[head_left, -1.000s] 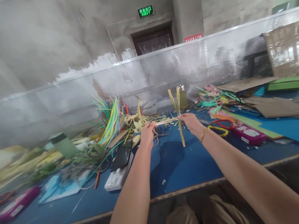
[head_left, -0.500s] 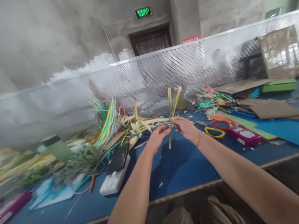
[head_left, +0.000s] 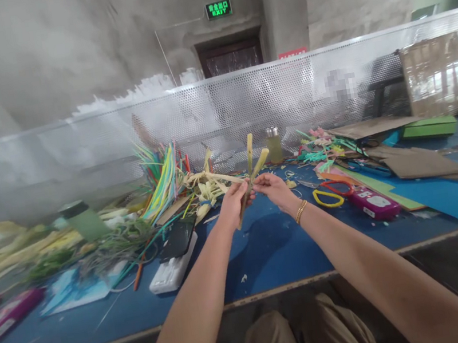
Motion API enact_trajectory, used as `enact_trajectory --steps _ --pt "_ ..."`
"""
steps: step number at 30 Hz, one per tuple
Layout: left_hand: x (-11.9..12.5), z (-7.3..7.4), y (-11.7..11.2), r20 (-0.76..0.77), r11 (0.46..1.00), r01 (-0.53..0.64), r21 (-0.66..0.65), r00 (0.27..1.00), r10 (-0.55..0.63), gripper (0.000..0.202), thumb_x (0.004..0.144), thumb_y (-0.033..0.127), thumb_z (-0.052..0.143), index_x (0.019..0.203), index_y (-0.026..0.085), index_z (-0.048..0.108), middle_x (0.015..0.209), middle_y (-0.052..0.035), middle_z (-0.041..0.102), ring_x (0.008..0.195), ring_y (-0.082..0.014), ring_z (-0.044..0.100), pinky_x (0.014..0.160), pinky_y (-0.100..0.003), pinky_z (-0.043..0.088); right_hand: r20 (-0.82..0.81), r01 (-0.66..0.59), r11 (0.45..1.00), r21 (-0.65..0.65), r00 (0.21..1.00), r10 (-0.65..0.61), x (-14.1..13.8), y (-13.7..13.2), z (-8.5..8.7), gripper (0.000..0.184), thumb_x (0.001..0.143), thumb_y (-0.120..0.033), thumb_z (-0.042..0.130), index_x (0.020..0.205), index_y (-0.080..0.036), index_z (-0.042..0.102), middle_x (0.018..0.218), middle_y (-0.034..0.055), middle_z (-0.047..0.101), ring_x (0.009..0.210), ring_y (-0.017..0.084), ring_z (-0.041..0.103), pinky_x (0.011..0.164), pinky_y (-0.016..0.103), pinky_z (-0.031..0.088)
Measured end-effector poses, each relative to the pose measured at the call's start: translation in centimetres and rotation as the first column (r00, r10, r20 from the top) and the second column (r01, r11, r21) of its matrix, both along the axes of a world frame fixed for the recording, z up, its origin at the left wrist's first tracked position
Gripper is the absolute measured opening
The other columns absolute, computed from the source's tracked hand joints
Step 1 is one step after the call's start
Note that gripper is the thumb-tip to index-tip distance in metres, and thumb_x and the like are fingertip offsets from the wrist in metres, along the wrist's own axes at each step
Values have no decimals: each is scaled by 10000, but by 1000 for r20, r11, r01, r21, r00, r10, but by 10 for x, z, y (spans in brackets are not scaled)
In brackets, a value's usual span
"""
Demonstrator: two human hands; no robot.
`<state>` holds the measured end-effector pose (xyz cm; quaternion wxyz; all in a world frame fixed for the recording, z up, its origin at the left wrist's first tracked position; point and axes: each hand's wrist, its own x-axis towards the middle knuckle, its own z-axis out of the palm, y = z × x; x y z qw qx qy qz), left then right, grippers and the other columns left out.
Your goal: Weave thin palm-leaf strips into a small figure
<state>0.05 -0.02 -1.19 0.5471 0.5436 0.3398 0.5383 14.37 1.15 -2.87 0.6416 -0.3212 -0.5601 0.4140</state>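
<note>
Both my hands hold a small piece made of yellow-green leaf strips [head_left: 251, 163] above the blue tabletop [head_left: 269, 258]. My left hand [head_left: 233, 203] is closed round the lower part, where the strips cross. My right hand [head_left: 271, 188] pinches the strips from the right, with a gold bracelet on its wrist. Two strip ends stick up above the fingers and one pale strip points left. A short end hangs below my left hand.
A heap of coloured and pale strips [head_left: 170, 183] lies behind my hands. Left are a green bottle [head_left: 82, 218], a black phone [head_left: 177, 239] and a white box [head_left: 170, 270]. Right lie yellow-handled scissors [head_left: 327, 197], a magenta case [head_left: 373, 203] and card sheets [head_left: 423, 164]. A perforated metal screen [head_left: 244, 105] backs the table.
My hands have come together from well apart. The horizontal strip that was stretched between them is no longer taut, and the piece has tilted and risen a little.
</note>
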Motion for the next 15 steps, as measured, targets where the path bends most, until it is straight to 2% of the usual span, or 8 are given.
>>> enact_trajectory --steps 4,6,9,11,15 --pt "0 -1 1 22 997 -23 -77 999 25 350 671 394 770 877 130 667 695 -49 680 584 -117 615 504 -204 442 110 69 996 55 991 -74 1 -2 1 217 626 -345 722 743 -190 623 712 -8 623 682 128 558 704 278 455" --pt "-1 -1 1 11 995 -40 -89 999 41 335 645 336 791 879 126 676 735 -62 702 610 -121 633 495 -191 430 204 163 979 123 961 -186 3 -3 3 168 652 -318 698 750 -190 652 752 9 647 718 143 565 732 292 448" --pt "-2 -1 2 13 994 -98 -51 995 99 365 629 315 797 924 134 679 767 -63 719 656 -143 657 514 -202 444 285 296 926 236 890 -357 6 -5 6 169 656 -291 704 794 -196 686 836 33 679 797 174 584 774 307 443" --pt "-3 -2 2 8 994 -112 -16 994 112 390 618 335 800 931 137 679 764 -62 721 672 -161 664 540 -226 463 281 292 922 255 890 -360 6 -7 9 190 658 -300 714 821 -203 700 884 42 696 826 187 603 776 307 452" --pt "-3 -3 4 -16 996 -89 28 996 89 405 588 360 810 900 137 678 718 -45 705 652 -162 653 574 -248 478 271 185 963 198 934 -235 3 -11 11 137 691 -322 701 762 -206 716 821 39 714 779 187 634 760 309 473"
